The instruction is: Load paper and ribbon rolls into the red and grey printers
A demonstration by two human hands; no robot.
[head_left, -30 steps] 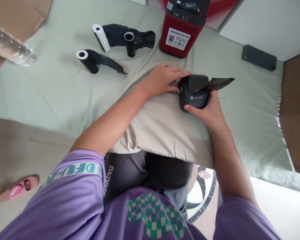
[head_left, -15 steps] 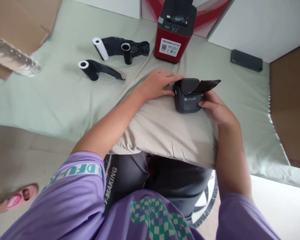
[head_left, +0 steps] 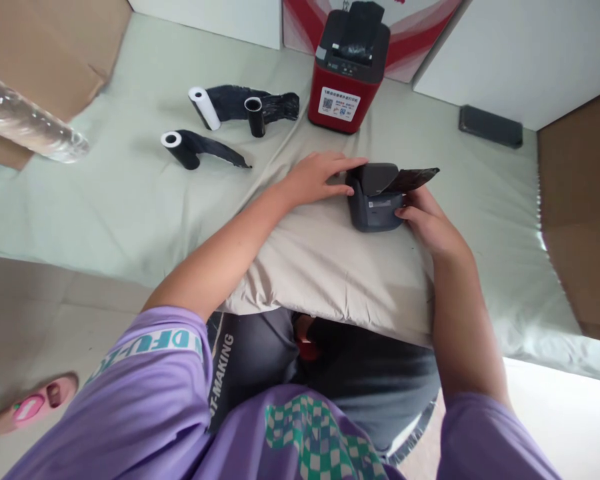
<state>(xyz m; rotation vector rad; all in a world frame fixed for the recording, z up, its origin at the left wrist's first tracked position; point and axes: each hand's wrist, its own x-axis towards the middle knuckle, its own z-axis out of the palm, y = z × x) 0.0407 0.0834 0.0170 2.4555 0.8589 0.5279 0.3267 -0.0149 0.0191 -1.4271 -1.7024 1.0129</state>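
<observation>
A small dark grey label printer (head_left: 377, 198) sits on a beige pillow (head_left: 330, 267) across the person's lap, with a strip of black tape (head_left: 411, 179) sticking out of its top toward the right. The left hand (head_left: 315, 179) lies flat against the printer's left side, fingers stretched out, steadying rather than clasping it. The right hand (head_left: 427, 217) cups the printer's right side, thumb on its front face; its grip is loose around the body, just under the tape. The tape looks fed through the closed lid, so loading seems largely done, though the strip is not torn off. Beyond the pillow, on the pale green sheet (head_left: 105, 200), lie three black rolls (head_left: 215, 123) with loose tails, a red printer (head_left: 347, 70), a dark flat device (head_left: 490, 127) and a clear plastic tube (head_left: 30, 127).
</observation>
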